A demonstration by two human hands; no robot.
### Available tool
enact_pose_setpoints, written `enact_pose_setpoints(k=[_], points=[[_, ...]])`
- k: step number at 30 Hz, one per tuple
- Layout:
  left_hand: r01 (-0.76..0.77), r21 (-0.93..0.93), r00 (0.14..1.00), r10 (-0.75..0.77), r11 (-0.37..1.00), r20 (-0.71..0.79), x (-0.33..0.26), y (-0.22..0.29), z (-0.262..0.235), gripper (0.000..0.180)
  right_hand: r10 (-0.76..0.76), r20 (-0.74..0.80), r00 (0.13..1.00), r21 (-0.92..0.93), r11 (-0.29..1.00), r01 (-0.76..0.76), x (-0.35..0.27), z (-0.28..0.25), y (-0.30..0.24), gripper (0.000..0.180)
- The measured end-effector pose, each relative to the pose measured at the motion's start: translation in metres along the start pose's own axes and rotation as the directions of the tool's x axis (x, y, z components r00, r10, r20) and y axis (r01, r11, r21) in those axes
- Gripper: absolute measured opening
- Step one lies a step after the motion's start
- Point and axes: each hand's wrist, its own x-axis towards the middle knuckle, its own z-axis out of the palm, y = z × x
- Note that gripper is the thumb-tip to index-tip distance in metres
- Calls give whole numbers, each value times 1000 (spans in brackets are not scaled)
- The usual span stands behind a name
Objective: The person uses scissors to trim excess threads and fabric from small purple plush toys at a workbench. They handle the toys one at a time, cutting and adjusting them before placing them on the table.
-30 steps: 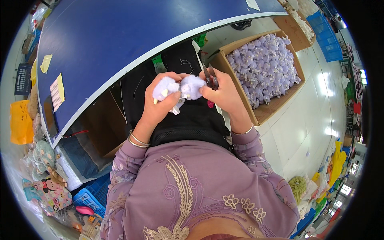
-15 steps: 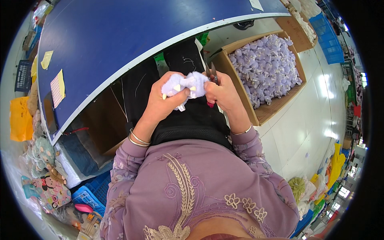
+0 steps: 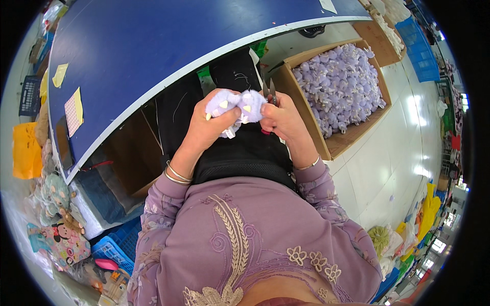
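Note:
A small lilac plush toy [image 3: 251, 102] with pale yellow pointed bits and a white tag [image 3: 229, 133] is held above my lap. My left hand [image 3: 205, 127] is closed on its left side, thumb pressed across the front. In my right hand [image 3: 287, 122] is a pair of scissors [image 3: 269, 92], dark blades pointing away from me. A bit of red shows below that hand, perhaps the handle. The right thumb and fingertips also meet the toy's right edge; the palm hides most of the grip.
A blue table [image 3: 168, 46] with a pale edge spans the far side, with paper slips at its left. To the right, a cardboard box [image 3: 352, 145] holds many lilac plush pieces [image 3: 339, 86]. A blue basket [image 3: 115, 252] and soft toys [image 3: 58, 191] are at lower left.
The plush toy has turned slightly in my fingers, and its yellow bits and tag have shifted. My right fingers have moved a little; the red bit is now more hidden.

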Motion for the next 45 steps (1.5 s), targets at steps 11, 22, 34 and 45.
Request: enact_pose_setpoints(k=[11, 22, 34, 45], points=[[-58, -27, 998, 57, 998, -25, 5, -10, -2, 26, 33, 52, 998, -37, 999, -32, 0, -6, 0, 14], [-33, 115, 999, 31, 993, 26, -3, 9, 4, 32, -31, -38, 999, -159, 987, 24, 0, -2, 2, 13], [-42, 4, 999, 42, 999, -23, 2, 3, 4, 29, -103, -100, 990, -434, 899, 50, -9, -2, 0, 18], [-26, -100, 1000, 26, 995, -2, 2, -2, 1, 30, -501, 70, 863, -715, 578, 393, -15, 12, 2, 25]])
